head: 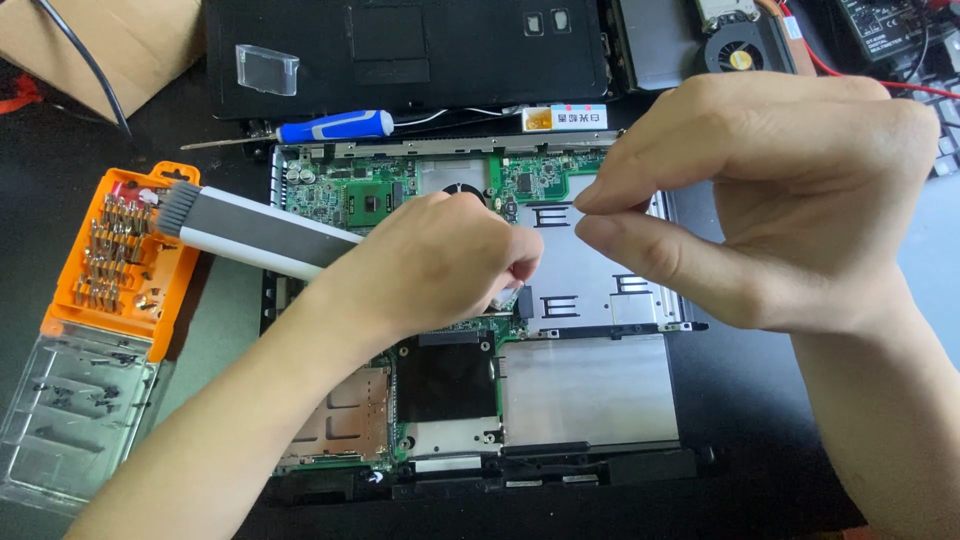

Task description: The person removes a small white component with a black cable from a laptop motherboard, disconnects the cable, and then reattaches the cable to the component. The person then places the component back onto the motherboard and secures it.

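My left hand covers the middle of the open laptop's green circuit board. What my right hand pinches is too small to tell. At 8 o'clock, the clear plastic lid is cut off.

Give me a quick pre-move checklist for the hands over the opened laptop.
1. Left hand on the small white connector at the metal plate: ok.
2. Grip firm on that connector: cannot tell, fingers hide it.
3. Right hand pinched above the plate; something in the pinch: cannot tell.
4. Blue screwdriver off the green board: ok.
5. Grey brush off the laptop: not ok, it overlaps the board's edge.
6. Orange bit case open beside the laptop: ok.
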